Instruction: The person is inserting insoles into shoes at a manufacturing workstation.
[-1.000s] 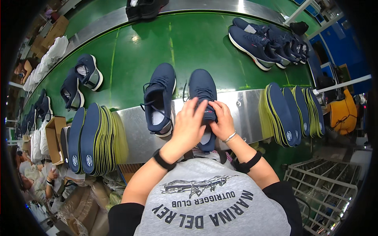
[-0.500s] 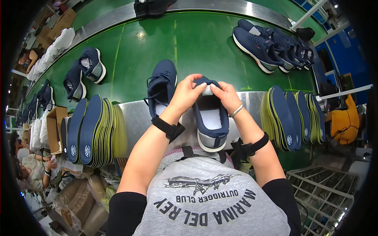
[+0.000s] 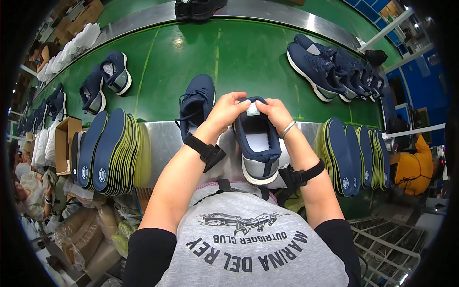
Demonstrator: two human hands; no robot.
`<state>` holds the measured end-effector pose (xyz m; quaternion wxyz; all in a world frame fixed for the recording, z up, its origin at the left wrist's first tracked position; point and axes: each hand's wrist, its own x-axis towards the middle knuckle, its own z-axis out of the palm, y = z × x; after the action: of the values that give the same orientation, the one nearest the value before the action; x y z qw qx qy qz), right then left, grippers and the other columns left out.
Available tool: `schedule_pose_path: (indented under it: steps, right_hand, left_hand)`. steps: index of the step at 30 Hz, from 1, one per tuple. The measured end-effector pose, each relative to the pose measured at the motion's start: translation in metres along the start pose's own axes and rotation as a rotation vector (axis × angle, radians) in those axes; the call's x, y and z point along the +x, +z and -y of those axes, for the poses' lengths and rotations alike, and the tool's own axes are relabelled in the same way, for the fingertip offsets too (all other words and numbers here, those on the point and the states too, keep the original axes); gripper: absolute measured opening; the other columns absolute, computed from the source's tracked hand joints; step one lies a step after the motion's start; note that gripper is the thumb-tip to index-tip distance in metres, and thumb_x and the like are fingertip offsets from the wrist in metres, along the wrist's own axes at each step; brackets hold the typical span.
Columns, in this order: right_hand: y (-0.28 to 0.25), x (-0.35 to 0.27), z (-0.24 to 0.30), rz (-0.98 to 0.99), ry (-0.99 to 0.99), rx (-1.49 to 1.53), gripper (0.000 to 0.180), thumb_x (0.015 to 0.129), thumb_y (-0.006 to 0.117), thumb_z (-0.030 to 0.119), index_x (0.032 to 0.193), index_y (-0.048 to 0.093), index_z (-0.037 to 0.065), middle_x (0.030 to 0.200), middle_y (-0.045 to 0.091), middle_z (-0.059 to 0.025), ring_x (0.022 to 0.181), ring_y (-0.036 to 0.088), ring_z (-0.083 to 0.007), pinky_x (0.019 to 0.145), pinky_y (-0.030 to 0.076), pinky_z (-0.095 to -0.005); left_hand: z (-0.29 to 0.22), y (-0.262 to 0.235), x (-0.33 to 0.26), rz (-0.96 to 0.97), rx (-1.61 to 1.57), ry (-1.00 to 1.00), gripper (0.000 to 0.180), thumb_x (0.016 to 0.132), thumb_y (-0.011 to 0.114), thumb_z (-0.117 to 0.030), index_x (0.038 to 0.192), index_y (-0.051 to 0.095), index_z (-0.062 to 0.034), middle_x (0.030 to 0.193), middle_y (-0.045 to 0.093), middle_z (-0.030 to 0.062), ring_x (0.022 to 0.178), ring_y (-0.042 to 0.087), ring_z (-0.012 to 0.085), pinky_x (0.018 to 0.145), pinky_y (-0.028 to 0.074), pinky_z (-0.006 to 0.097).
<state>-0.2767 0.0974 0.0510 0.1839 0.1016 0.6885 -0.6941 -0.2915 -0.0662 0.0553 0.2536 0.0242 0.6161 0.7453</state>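
Note:
Both my hands grip a navy sneaker [image 3: 261, 168] by its tongue, its pale heel sole turned toward me and its toe pointing away. My left hand [image 3: 226, 113] pinches the tongue's left side between thumb and fingers. On the other side my right hand [image 3: 276, 115] pinches it too, thumb pressed by a small pale tongue label [image 3: 253, 109]. A white insert shows inside the shoe; its toe is hidden behind my hands. Just left of my left hand lies a second navy sneaker [image 3: 200, 93], toe away from me, laces loose.
Upright insole stacks, navy with lime edges, stand at left [image 3: 111, 152] and right [image 3: 340, 155] along a metal ledge [image 3: 162, 138]. More navy sneakers rest on the green belt, at far left [image 3: 115, 71] and far right [image 3: 315, 67]. Black shoes [image 3: 201, 8] sit at the back.
My head view has turned slightly, so the surroundings shift and tilt in the picture. Both hands keep their hold on the tongue, and its label shows more fully between my thumbs.

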Motion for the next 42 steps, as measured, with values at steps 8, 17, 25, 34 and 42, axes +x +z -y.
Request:
schedule_pose_path:
  steps: [8,17,25,34,42]
  right_hand:
    - [-0.003,-0.002,0.007,0.019,0.034,0.02,0.022,0.079,0.053,0.02,0.08,0.057,-0.002,0.07,0.056,-0.0048,0.056,0.05,-0.0102,0.052,0.04,-0.0225]
    - [-0.003,-0.001,0.0,0.001,-0.002,-0.059,0.024,0.078,0.054,0.021,0.079,0.057,-0.002,0.067,0.055,-0.0039,0.057,0.048,-0.0105,0.052,0.038,-0.0228]
    - [-0.008,0.004,0.001,-0.016,0.007,-0.11,0.025,0.077,0.055,0.022,0.078,0.057,-0.003,0.065,0.054,-0.0041,0.054,0.047,-0.0105,0.049,0.037,-0.0239]
    - [0.002,-0.004,-0.003,-0.018,-0.182,-0.327,0.025,0.078,0.053,0.024,0.082,0.057,-0.001,0.068,0.054,-0.0037,0.063,0.049,-0.0144,0.058,0.039,-0.0267]
    - [-0.015,-0.074,-0.081,-0.039,-0.725,-0.445,0.027,0.084,0.047,0.018,0.106,0.048,0.002,0.114,0.047,-0.013,0.105,0.045,-0.0241,0.09,0.035,-0.0326]
  left_hand:
    - [-0.009,0.001,-0.001,0.053,-0.005,-0.071,0.056,0.074,0.059,-0.011,0.12,0.033,0.0091,0.09,0.057,0.0107,0.08,0.054,0.012,0.072,0.042,0.021]
    - [-0.009,0.0,-0.001,0.061,0.118,-0.077,0.062,0.06,0.052,0.003,0.119,0.033,0.0096,0.084,0.055,0.0088,0.075,0.053,0.012,0.068,0.042,0.02]
    - [-0.003,-0.002,0.009,0.068,0.088,-0.083,0.06,0.059,0.051,0.004,0.116,0.035,0.0124,0.084,0.056,0.0109,0.074,0.054,0.0144,0.068,0.043,0.021]
    - [-0.01,-0.007,-0.015,0.004,0.281,0.007,0.059,0.066,0.059,-0.01,0.12,0.038,-0.0007,0.097,0.054,0.0149,0.081,0.054,0.0172,0.069,0.044,0.025]
    - [-0.026,-0.048,-0.116,-0.112,0.813,0.422,0.047,0.069,0.06,-0.018,0.112,0.047,-0.0024,0.106,0.051,0.0171,0.099,0.049,0.0284,0.086,0.038,0.034]
